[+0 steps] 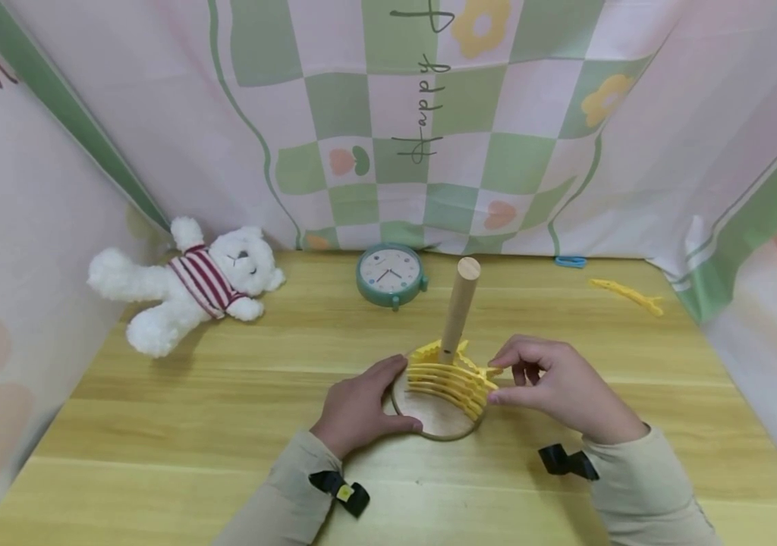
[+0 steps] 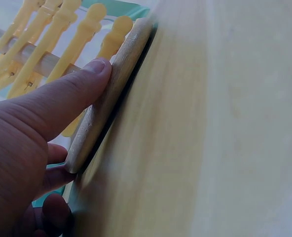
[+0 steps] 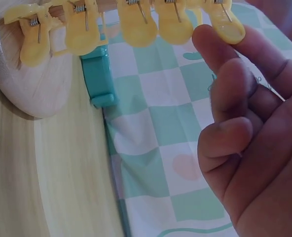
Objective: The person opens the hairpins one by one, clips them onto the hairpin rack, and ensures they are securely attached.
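A wooden stand has a round base (image 1: 432,425) and an upright dowel (image 1: 457,311). Several yellow plastic spring clips (image 1: 446,390) are stacked along the dowel's lower part, their handle ends pointing right. My left hand (image 1: 361,409) grips the base's left side, thumb along the near edge; in the left wrist view this thumb (image 2: 77,91) lies across the base rim (image 2: 94,131). My right hand (image 1: 559,387) pinches the handles of the uppermost clip (image 3: 228,24) between thumb and fingers. Springs show on the clips in the right wrist view.
Behind the stand lies a green clock (image 1: 390,274). A white teddy bear (image 1: 204,280) in a striped shirt lies at the left. At the back right are a blue clip (image 1: 570,262) and another yellow clip (image 1: 627,296). A checkered curtain (image 1: 395,114) hangs along the table's back edge.
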`<state>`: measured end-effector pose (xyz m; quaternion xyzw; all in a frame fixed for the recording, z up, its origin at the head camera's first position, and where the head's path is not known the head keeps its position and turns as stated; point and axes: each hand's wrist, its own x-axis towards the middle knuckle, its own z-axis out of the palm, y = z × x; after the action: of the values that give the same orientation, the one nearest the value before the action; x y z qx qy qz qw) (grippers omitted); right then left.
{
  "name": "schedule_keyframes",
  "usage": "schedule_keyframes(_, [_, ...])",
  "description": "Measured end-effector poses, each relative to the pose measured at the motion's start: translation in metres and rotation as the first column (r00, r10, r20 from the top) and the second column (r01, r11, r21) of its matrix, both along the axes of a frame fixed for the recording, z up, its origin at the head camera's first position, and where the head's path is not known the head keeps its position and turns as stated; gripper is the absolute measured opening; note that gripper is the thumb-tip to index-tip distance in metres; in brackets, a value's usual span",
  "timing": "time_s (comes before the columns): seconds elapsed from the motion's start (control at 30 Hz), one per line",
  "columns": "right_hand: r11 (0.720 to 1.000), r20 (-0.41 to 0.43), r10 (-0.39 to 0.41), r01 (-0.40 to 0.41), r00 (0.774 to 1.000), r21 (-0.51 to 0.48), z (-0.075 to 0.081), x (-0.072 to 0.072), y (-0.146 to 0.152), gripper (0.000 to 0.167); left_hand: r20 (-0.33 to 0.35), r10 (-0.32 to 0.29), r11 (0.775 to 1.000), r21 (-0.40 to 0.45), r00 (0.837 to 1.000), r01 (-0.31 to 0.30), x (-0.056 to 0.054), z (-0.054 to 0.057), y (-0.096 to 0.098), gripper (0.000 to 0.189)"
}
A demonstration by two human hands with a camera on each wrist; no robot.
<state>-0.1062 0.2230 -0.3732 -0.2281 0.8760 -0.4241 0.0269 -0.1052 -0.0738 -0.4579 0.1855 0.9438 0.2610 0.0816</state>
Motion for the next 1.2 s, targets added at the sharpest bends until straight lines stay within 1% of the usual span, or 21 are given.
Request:
schedule_keyframes(0.13, [1.000,-0.055,0.018,-0.019,0.998,-0.006,-0.0027,-0.0005,-0.0007,0.021,0.002,-0.003,1.000,0.001,1.000,0.003,0.0001,0.0002,-0.0001,0.101])
schedule_keyframes(0.33, [1.000,-0.127,0.012,-0.012,0.992,0.001,-0.0046,-0.0004,-0.0021,0.018,-0.005,-0.008,1.000,0.005,1.000,0.008,0.0006,0.0005,0.0000,0.102])
schedule_keyframes(0.47, [1.000,-0.149,0.003,-0.002,0.989,0.001,-0.0063,-0.0007,-0.0024,0.020,-0.008,-0.009,1.000,-0.001,1.000,0.009,0.0008,0.0009,0.0001,0.101])
schedule_keyframes(0.83, [1.000,-0.146,-0.010,0.010,0.989,-0.002,-0.0079,-0.0013,-0.0049,0.023,0.005,-0.006,1.000,-0.005,1.000,0.007,0.0009,0.0020,0.0005,0.100])
schedule_keyframes(1.2, [1.000,-0.109,-0.011,0.011,0.994,0.001,-0.0068,-0.0017,-0.0033,0.025,0.003,0.000,1.000,-0.003,1.000,0.000,0.0014,0.0015,0.0003,0.100])
